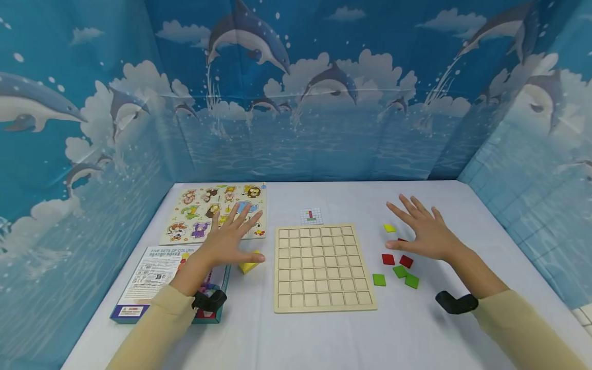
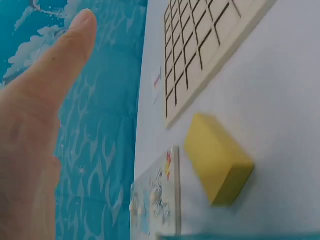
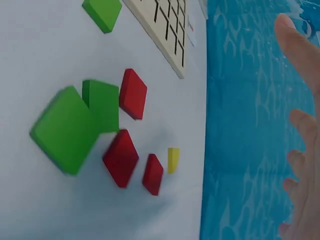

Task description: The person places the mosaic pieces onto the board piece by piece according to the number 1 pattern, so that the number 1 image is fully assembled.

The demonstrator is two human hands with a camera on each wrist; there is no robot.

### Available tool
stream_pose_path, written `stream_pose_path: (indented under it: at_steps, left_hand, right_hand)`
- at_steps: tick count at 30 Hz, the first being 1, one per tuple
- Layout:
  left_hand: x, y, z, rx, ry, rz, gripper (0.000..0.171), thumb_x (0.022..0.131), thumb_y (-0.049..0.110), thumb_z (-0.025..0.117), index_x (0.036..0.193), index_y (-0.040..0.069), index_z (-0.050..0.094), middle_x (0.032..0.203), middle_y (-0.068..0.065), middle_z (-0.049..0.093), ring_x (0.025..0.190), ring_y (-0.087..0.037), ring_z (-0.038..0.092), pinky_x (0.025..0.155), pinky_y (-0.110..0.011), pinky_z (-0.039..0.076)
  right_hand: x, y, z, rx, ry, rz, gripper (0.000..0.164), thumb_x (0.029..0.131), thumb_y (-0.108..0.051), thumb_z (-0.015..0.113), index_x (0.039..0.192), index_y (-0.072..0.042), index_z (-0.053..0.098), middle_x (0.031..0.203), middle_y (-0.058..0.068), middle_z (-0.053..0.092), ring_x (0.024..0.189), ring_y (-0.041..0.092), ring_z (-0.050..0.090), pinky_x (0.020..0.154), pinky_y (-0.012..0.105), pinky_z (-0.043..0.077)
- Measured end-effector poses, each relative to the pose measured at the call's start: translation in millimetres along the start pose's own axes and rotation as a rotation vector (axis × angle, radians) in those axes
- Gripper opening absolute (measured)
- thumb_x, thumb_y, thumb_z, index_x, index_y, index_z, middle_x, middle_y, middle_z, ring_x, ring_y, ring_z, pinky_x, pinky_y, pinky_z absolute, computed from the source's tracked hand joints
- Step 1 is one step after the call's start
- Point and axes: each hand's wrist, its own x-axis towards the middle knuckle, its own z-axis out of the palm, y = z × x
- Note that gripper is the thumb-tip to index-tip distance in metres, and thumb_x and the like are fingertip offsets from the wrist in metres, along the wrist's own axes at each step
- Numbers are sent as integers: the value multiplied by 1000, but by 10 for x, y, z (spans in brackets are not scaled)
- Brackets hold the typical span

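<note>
I have the left hand (image 1: 225,244) and right hand (image 1: 430,237) raised above the worktop (image 1: 319,339), nothing held; fingers (image 1: 401,213) spread on both; left hand is nearest the yellow block (image 1: 247,268), apart from it on the left wrist view; right hand hovers by the loose stock: 1 yellow tile (image 1: 390,227), 3 red tiles (image 1: 406,261), 3 green tiles (image 1: 411,280), all right of the grid board (image 1: 324,267); 2 greens meet, touching or overlapping I can't tell; pattern card (image 1: 311,216) lies just beyond the board's far edge; animal puzzle board (image 1: 187,222) and printed box (image 1: 152,272) are off left, not in play as I read it; I'd call this step a ready pose, no pick begun; next move, my judgement, calls for lowering the right hand and pinching 1 tile by its edges; they look thin and bunched, so I'd favour the green nearest the board, less risk of nudging neighbours.
</note>
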Motion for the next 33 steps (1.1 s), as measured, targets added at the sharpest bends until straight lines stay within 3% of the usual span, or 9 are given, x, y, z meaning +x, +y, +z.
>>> stream_pose_path:
  at_steps: [7, 13, 19, 28, 33]
  left_hand:
    - [-10, 261, 274, -29, 8, 39, 107, 75, 81, 54, 158, 28, 14, 164, -3, -3, 147, -25, -13, 109, -68, -3]
    - [-52, 470, 426, -42, 56, 44, 103, 78, 74, 59, 157, 20, 21, 163, -8, 6, 149, -28, 0, 111, -66, 7]
    - [-114, 623, 548, -57, 83, 61, 98, 82, 69, 60, 156, 14, 26, 161, -14, 16, 147, -33, 15, 110, -63, 20]
    - [-273, 770, 729, -174, 78, 78, 94, 84, 63, 64, 154, 10, 30, 158, -20, 23, 145, -35, 22, 110, -59, 26]
    - [-337, 827, 807, -219, 42, 76, 92, 85, 63, 61, 154, 10, 29, 158, -18, 23, 145, -33, 21, 112, -56, 24]
  right_hand:
    - [30, 53, 227, 94, 59, 48, 90, 85, -58, 66, 153, -11, 31, 156, 26, 22, 142, 49, 14, 102, 77, 11]
    - [41, 107, 364, 175, 44, 160, 79, 90, -54, 61, 146, -2, 40, 148, 29, 35, 135, 50, 26, 101, 74, 22]
    - [101, 215, 462, 220, 17, 260, 72, 92, -45, 63, 143, 2, 43, 144, 32, 36, 131, 51, 30, 100, 70, 30]
    - [264, 349, 578, 240, 18, 276, 66, 92, -38, 66, 136, 7, 49, 136, 31, 47, 126, 48, 39, 100, 65, 36]
    - [318, 387, 620, 233, 21, 297, 62, 92, -34, 67, 133, 9, 51, 129, 31, 52, 120, 46, 46, 98, 62, 40]
